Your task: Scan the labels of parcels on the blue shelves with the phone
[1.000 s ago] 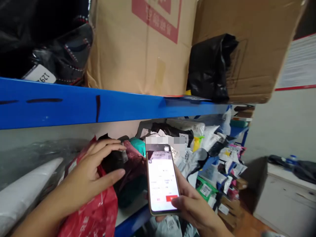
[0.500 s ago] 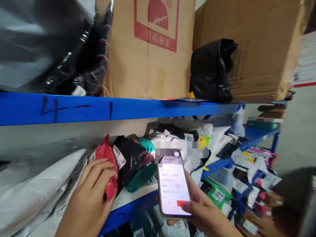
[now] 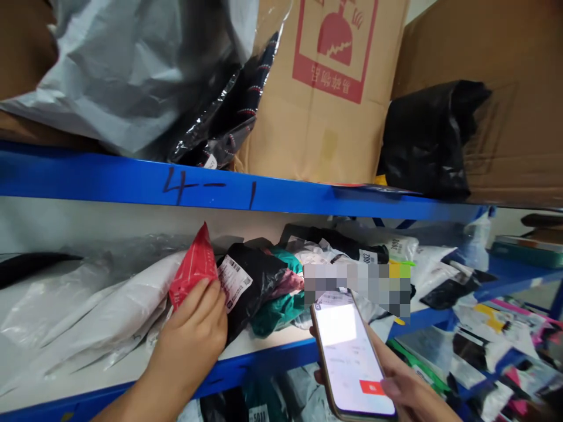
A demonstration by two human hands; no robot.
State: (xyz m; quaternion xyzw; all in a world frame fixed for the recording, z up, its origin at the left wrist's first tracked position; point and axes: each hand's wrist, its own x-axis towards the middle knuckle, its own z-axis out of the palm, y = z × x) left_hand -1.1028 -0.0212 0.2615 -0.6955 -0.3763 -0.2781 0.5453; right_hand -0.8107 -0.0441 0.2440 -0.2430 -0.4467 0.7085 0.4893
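My left hand is closed on a red plastic parcel that stands among the bags on the lower shelf; only the parcel's top corner shows above my fingers. Right beside it lies a black parcel with a white barcode label, then teal and maroon bags. My right hand holds a smartphone low in front of the shelf, screen lit and facing me, with my thumb resting near a red button on the screen.
A blue shelf beam bears the handwritten mark 4-1. Above it sit a grey bag, a large cardboard box with a red print and a black bag. White and clear bags fill the lower shelf's left; more parcels crowd the right.
The view has swung left and up. My left hand shifted from the dark bags to gripping the red parcel. The phone dropped lower right in the picture, still in my right hand.
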